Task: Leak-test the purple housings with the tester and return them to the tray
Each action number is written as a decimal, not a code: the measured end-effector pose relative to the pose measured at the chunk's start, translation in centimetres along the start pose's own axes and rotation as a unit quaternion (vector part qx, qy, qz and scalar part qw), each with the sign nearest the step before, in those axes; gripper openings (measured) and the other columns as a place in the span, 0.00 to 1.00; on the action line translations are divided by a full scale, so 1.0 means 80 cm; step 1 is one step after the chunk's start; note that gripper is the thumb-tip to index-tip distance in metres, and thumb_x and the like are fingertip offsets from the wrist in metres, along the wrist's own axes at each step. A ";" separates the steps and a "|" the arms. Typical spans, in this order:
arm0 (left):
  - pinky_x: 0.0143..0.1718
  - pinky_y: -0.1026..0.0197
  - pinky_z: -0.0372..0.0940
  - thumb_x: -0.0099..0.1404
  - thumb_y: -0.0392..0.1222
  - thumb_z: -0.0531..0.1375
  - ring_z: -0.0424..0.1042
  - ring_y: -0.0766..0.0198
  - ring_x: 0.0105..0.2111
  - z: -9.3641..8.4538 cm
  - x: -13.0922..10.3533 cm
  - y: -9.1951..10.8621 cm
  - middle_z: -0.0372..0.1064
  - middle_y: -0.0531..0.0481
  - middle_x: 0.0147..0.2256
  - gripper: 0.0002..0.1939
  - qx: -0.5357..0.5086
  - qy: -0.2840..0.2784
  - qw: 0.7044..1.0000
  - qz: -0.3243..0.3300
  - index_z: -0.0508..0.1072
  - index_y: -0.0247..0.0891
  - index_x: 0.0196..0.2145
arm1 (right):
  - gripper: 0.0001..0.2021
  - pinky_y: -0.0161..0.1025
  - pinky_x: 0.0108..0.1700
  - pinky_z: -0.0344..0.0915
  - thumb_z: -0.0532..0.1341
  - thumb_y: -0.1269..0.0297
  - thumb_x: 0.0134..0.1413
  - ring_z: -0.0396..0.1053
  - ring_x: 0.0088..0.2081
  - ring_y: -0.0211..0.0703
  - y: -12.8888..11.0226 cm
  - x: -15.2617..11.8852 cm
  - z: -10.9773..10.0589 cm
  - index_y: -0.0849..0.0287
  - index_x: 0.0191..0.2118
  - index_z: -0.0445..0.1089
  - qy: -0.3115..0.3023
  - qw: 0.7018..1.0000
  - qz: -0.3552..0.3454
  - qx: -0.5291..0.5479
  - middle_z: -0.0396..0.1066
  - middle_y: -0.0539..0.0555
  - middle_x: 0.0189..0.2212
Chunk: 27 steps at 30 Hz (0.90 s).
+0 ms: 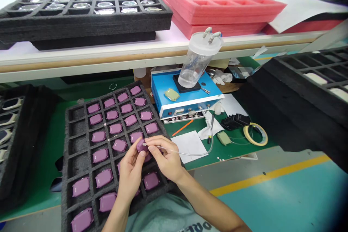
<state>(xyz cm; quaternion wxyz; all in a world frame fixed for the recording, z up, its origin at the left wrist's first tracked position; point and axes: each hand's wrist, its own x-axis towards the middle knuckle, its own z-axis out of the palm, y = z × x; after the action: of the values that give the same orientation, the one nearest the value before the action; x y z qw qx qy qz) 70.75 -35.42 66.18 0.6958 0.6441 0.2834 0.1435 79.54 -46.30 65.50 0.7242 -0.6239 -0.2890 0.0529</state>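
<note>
My left hand [131,168] grips a purple watch case [141,145] between thumb and fingers, above a black foam tray [77,136]. Close against it, my right hand [167,156] pinches the end of a thin clear tube [187,153], whose tip meets the case. From there the tube curves right and up to the front of a blue box-shaped machine [187,103]. More purple watch cases [100,155] lie in the tray's compartments, and several compartments along its left side hold none. My hands hide part of the tray.
A clear cylinder [194,61] and a green watch case [172,94] sit on the machine. Right of it lie white paper [190,145], a tape roll [255,134] and another green case [224,138]. Foam trays flank the bench; black [89,21] and pink [223,7] ones stack on the shelf.
</note>
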 end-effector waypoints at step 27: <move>0.61 0.50 0.65 0.64 0.53 0.65 0.69 0.50 0.61 0.000 0.004 0.001 0.69 0.39 0.60 0.30 0.007 -0.012 1.000 0.004 0.71 0.38 0.60 | 0.07 0.41 0.47 0.76 0.61 0.65 0.64 0.77 0.44 0.43 0.004 -0.001 -0.001 0.55 0.40 0.78 0.002 1.000 0.007 -0.006 0.79 0.56 0.40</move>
<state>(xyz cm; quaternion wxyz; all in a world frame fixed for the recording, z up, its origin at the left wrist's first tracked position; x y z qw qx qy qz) 71.00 -35.25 66.23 0.6939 0.6518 0.2738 0.1369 79.60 -46.30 65.21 0.7206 -0.6304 -0.2833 0.0547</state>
